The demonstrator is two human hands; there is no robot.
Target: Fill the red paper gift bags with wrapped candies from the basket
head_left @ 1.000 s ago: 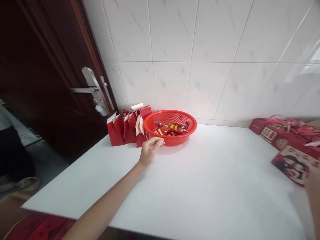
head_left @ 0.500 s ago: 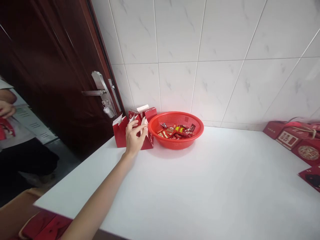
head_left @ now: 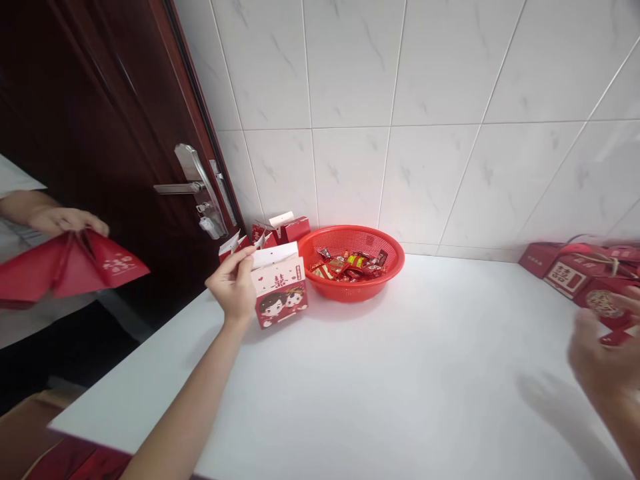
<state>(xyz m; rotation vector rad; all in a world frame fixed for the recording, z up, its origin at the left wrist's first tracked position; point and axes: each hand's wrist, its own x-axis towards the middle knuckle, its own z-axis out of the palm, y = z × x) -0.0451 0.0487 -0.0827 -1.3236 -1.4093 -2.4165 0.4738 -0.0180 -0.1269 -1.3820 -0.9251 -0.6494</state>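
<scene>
My left hand (head_left: 233, 287) pinches the top flap of a red and white paper gift box (head_left: 281, 293), printed with two cartoon figures. The box hangs tilted just above the white table, in front of the red plastic basket (head_left: 353, 290). Wrapped sweets (head_left: 350, 265) lie in the basket. Behind my left hand stand several more red gift boxes (head_left: 295, 230) against the wall. At the right edge my right hand (head_left: 607, 353), slightly blurred, is over the table with thumb and fingers apart. It is near the red boxes with rope handles (head_left: 570, 277), and nothing shows in its grasp.
A white table (head_left: 400, 387) runs along the tiled wall. On the left is a dark wooden door (head_left: 110, 133) with a metal handle (head_left: 177, 189). Beside it a person's hand (head_left: 70, 220) holds red folded paper (head_left: 80, 267). A cardboard box (head_left: 30, 423) stands below the table's edge.
My left hand has drawn one gift box out from the group towards me. My right hand has come into view at the right. The other person has raised the red folded paper.
</scene>
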